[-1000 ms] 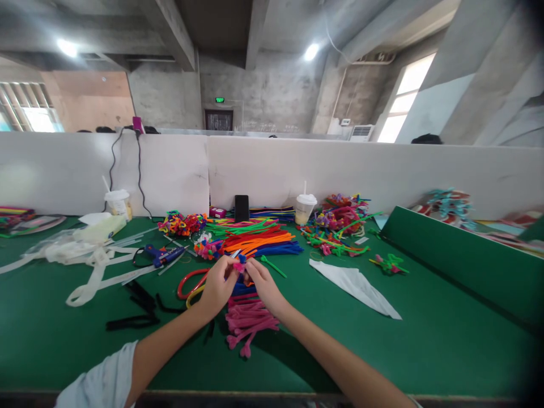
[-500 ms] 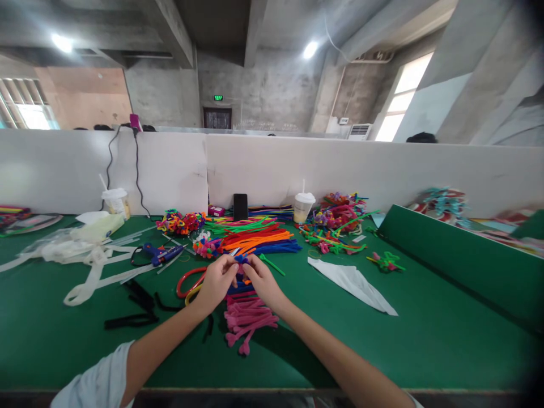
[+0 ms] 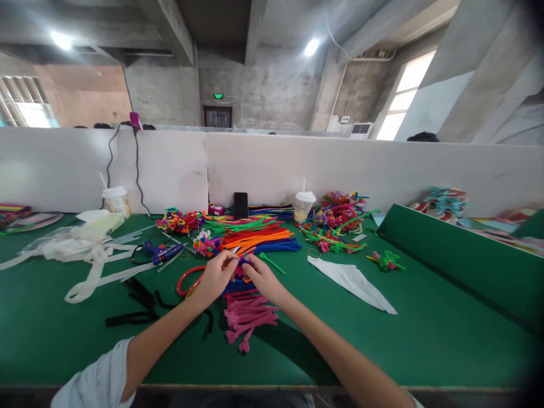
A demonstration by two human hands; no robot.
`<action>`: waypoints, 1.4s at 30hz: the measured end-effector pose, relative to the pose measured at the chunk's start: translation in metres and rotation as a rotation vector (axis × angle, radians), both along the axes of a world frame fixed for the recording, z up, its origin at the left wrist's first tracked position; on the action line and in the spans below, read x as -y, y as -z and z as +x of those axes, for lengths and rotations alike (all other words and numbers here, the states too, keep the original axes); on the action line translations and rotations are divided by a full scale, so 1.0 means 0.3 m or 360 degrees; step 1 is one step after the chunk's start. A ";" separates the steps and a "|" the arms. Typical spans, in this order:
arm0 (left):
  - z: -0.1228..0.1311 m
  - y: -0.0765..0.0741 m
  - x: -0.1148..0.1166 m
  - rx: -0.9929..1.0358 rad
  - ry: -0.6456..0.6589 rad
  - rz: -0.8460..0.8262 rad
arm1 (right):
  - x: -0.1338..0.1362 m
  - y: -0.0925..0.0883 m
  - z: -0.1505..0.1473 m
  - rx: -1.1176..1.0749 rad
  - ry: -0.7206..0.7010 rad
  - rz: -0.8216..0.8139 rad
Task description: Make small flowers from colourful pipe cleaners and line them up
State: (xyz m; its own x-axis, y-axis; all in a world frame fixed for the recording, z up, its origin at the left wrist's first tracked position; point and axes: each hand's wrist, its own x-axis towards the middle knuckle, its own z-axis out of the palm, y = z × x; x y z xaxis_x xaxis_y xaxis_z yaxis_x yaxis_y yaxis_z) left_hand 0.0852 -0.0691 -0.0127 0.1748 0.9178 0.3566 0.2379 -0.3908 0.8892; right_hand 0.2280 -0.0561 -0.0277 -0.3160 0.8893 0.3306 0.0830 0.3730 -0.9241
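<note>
My left hand (image 3: 220,274) and my right hand (image 3: 264,277) meet over the middle of the green table. Between their fingertips they pinch a small blue pipe-cleaner piece (image 3: 243,259), mostly covered by the fingers. Just below my hands lies a pile of pink pipe cleaners (image 3: 249,318) with looped, heart-like ends. Behind them spread orange pipe cleaners (image 3: 255,240) and blue pipe cleaners (image 3: 281,243). Red scissor handles (image 3: 183,283) show beside my left wrist, partly hidden by it. A single green pipe cleaner (image 3: 272,264) rests to the right of my right hand.
A blue glue gun (image 3: 160,253) lies at left near white strips (image 3: 88,283) and black pipe cleaners (image 3: 142,297). Lidded cups stand by the partition (image 3: 361,170), one (image 3: 303,206) right of the phone (image 3: 240,205). White cloth (image 3: 352,284) and a green divider (image 3: 446,255) are on the right.
Both hands stay together in nearly the same place. The fingers have shifted slightly around the blue piece, which shows less now.
</note>
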 end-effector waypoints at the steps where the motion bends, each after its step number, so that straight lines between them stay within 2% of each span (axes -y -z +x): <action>1: -0.002 0.003 -0.004 0.0013 0.0022 -0.0029 | 0.003 -0.005 0.001 -0.0018 -0.0003 -0.0005; 6: -0.003 0.023 -0.020 0.0193 0.0151 -0.0136 | 0.009 -0.019 0.005 -0.0080 -0.0014 0.0001; 11: -0.006 0.011 -0.012 0.0107 0.0156 -0.0092 | 0.002 -0.019 0.011 -0.0082 -0.0067 -0.0087; 13: -0.018 0.000 -0.011 -0.0085 0.0087 0.0072 | 0.000 -0.021 0.015 -0.0068 -0.0044 -0.0089; 15: -0.034 -0.006 -0.019 -0.0374 0.0030 0.0399 | -0.001 -0.026 0.021 -0.0044 -0.0052 -0.0063; 18: -0.055 -0.001 -0.044 -0.0769 0.0114 0.0806 | 0.000 -0.038 0.030 -0.0011 -0.0119 0.0009; 20: -0.060 0.009 -0.059 -0.0950 0.0181 0.0855 | 0.002 -0.046 0.035 -0.0010 -0.0112 0.0080; 26: -0.039 0.024 -0.045 -0.1327 0.0156 0.0920 | 0.016 -0.048 0.028 -0.0124 0.0326 0.0364; 31: -0.008 0.040 -0.012 -0.1413 0.0098 0.1029 | 0.040 -0.019 -0.002 -0.0080 0.0206 0.0353; 36: 0.014 0.059 0.002 -0.1395 0.0122 0.1180 | 0.052 0.002 -0.017 -0.0075 0.0203 0.0353; 42: 0.014 0.047 0.000 -0.1348 0.0094 0.1135 | 0.038 0.000 -0.001 -0.0160 0.0241 0.0305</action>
